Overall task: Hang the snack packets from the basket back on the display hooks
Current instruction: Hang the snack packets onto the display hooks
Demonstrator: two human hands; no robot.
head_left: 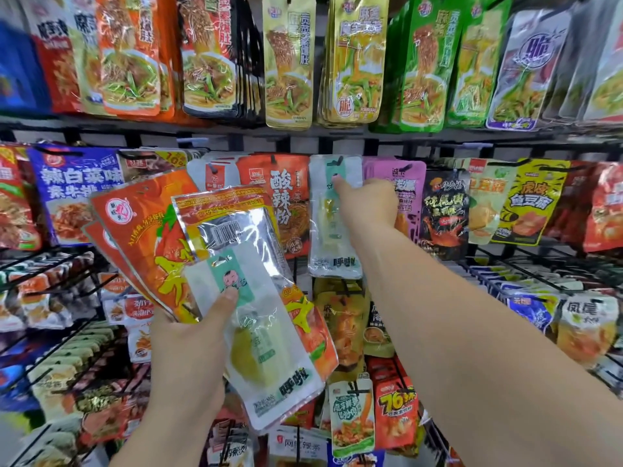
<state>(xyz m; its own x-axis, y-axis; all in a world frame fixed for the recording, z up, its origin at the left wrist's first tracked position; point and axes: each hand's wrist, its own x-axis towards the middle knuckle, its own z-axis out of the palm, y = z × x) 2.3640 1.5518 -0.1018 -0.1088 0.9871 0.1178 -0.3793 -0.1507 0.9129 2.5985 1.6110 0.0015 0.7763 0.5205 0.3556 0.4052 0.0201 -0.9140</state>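
Head view, one frame.

Left hand (188, 352): its grip is closed on a fan of snack packets, held low and left of centre in front of the display rack (236, 129).
- Front of the fan: clear packet with mint label (266, 348). Its long axis is tilted, with the top end up and to the left and the bottom end down and to the right. The thumb (226, 298) presses on the mint label.
- Behind it: silver-backed packet (236, 230), barcode side towards me, top end up.
- Rearmost: orange packets (145, 230), splayed to the upper left.

Right hand (369, 205): reached out to the middle row of the rack. The index fingertip (338, 182) touches the upper part of a hanging mint-label packet (332, 237). The other fingers are curled back. I cannot tell whether this grip pinches the packet or only touches it.

The hanging packet is on its hook (338, 161), long axis vertical, hang hole at the top. It sits between a red packet (279, 193) on its left and a purple packet (409, 183) on its right, edges just beside each.

Rows above and below on the rack are filled with hanging packets.
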